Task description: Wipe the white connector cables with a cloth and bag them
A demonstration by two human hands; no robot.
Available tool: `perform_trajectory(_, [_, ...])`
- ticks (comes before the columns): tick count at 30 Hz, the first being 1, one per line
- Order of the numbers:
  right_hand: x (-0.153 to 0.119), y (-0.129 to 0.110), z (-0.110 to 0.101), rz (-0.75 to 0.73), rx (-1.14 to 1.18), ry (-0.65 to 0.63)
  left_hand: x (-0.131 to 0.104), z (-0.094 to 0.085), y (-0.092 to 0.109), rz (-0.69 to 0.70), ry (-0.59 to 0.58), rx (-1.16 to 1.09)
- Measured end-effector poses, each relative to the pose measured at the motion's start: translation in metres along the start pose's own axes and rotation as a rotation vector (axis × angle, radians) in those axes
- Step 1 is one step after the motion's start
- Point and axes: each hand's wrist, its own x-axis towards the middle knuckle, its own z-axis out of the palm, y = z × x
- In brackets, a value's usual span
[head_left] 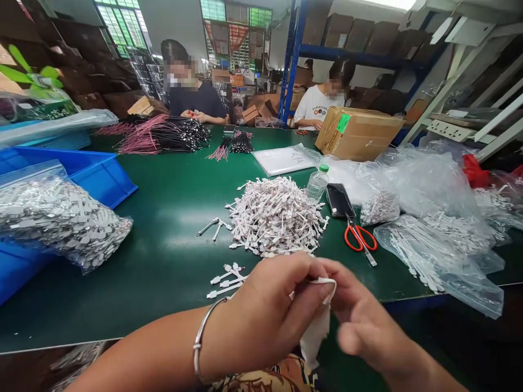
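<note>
My left hand, with a bangle at the wrist, is closed, its thumb and fingers pinching a white cloth that hangs below them. My right hand meets it from the right, fingers curled against the cloth's upper folded edge; its thumb is held apart and slightly blurred. Whether a small part lies inside the cloth is hidden. Just beyond my hands rises a heap of short white cables. Several loose white cables lie left of my left hand, with a few others farther back.
Scissors, a phone and a plastic bottle stand or lie right of the heap. Bagged cables crowd the right edge. A filled bag rests on a blue bin at left. Two people sit across the green table.
</note>
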Motion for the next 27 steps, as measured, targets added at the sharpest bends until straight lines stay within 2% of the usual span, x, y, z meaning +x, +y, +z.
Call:
perform_trajectory(3, [0.010,0.007,0.011,0.078,-0.006,0.020,0.000,-0.008,0.005,-0.024,0.099,0.059])
perform_trajectory(5, [0.013,0.005,0.013,0.034,-0.131,0.059,0.000,-0.015,0.005,-0.070,0.136,0.058])
perform_trajectory(9, [0.015,-0.003,0.008,-0.132,-0.480,0.066,-0.004,-0.023,0.002,-0.177,0.117,-0.081])
perform_trajectory(15, [0.016,-0.011,0.006,-0.217,-0.675,0.005,0.002,-0.010,-0.009,-0.101,0.211,-0.278])
perform_trajectory(19, [0.016,-0.011,0.006,-0.234,-0.735,0.125,0.016,-0.006,-0.018,-0.050,0.348,-0.229])
perform_trajectory(21, [0.017,-0.008,0.006,-0.240,-0.695,0.211,0.022,-0.008,-0.019,-0.035,0.373,-0.203])
perform_trajectory(23, [0.019,-0.004,0.006,-0.200,-0.549,0.295,0.027,-0.010,-0.020,-0.041,0.363,-0.222])
perform_trajectory(25, [0.022,-0.001,0.005,-0.131,-0.287,0.337,0.030,-0.013,-0.020,-0.048,0.365,-0.242])
perform_trajectory(27, [0.024,-0.001,0.004,-0.067,0.001,0.304,0.033,-0.017,-0.021,-0.052,0.386,-0.230])
